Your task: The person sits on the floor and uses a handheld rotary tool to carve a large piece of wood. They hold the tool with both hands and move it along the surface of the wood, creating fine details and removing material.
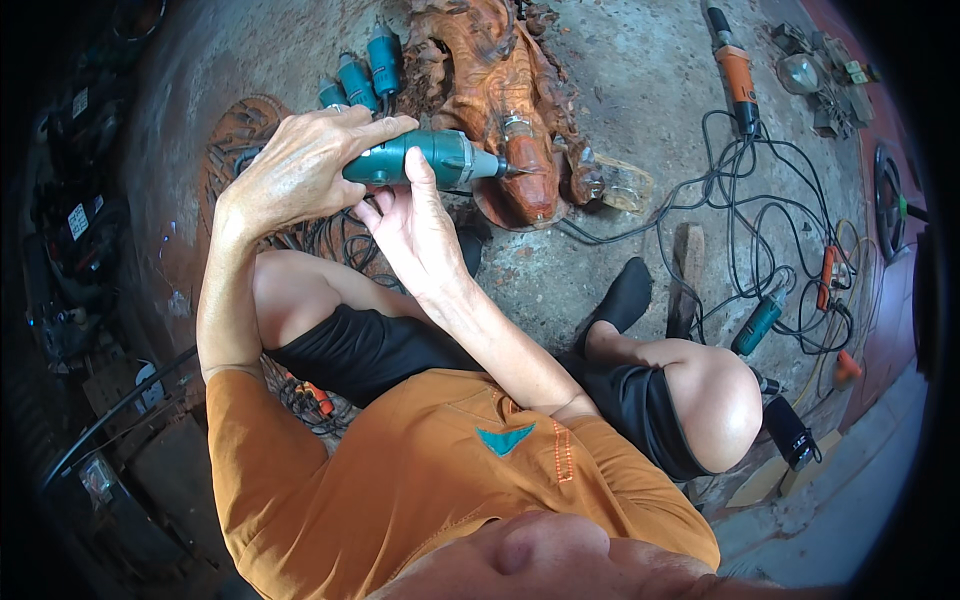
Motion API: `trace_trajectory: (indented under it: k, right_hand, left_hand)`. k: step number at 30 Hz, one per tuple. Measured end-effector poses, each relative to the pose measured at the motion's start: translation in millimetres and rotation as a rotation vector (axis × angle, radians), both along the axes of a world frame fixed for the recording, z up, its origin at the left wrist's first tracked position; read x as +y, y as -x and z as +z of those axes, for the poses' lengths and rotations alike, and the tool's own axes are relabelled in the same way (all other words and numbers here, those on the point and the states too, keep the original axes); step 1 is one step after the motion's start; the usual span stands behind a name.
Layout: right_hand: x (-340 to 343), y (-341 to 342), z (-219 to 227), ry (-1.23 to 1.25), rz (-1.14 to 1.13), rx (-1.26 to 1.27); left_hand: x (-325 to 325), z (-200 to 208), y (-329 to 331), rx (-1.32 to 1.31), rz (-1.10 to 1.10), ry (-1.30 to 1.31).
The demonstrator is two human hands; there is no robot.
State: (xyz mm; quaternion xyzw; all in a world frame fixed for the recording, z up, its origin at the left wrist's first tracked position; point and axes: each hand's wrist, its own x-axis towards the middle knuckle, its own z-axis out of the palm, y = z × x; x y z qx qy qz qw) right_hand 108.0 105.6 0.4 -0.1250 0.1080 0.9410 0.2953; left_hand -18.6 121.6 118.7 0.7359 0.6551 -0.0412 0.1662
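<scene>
Green power tool [395, 160] inside the left grip [305, 165], which is wrapped around its rear, right grip [418, 232] just below, thumb touching it, finger closing partly hidden so I cannot tell, front end pointing at carved wood [534, 190].

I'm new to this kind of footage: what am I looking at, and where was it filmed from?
There is no robot here, only a person's two bare hands. The one picture comes from a fisheye camera worn on the head, looking down, so straight edges bend. The left hand grips a green power tool, and the right hand also holds it. The tool's narrow end is at a carved wooden piece; contact is hard to judge. On the grey floor lie more green tools, an orange tool and tangled black cords.
</scene>
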Motion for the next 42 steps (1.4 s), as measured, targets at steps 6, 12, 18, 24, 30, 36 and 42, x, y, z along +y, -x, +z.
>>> trace_trajectory:
  k: [6,12,18,24,30,36,42]
  right_hand:
    - [-2.3,0.4,-0.8,-0.013,0.011,0.005]
    - [-5.1,2.9,-1.9,-0.004,0.013,0.003]
    - [-7.9,4.2,-4.4,-0.006,0.028,-0.005]
    - [-9.1,5.1,-4.4,-0.009,0.028,-0.009]
    - [-10.5,5.9,-4.0,-0.018,0.031,-0.019]
    - [-13.3,7.6,-6.3,-0.016,0.046,-0.021]
    - [-16.0,9.3,-8.5,-0.01,0.047,-0.026]
  left_hand:
    - [-3.6,-1.3,1.8,-0.029,0.006,-0.019]
    - [-4.7,1.8,0.9,-0.022,0.043,0.027]
    - [-7.2,0.9,2.9,-0.036,0.048,0.031]
    - [-9.0,-1.3,4.9,-0.042,0.041,0.027]
    - [-10.2,0.0,4.7,-0.055,0.059,0.039]
    - [-13.3,-1.7,7.4,-0.055,0.063,0.037]
    - [-15.3,-3.4,9.8,-0.054,0.063,0.043]
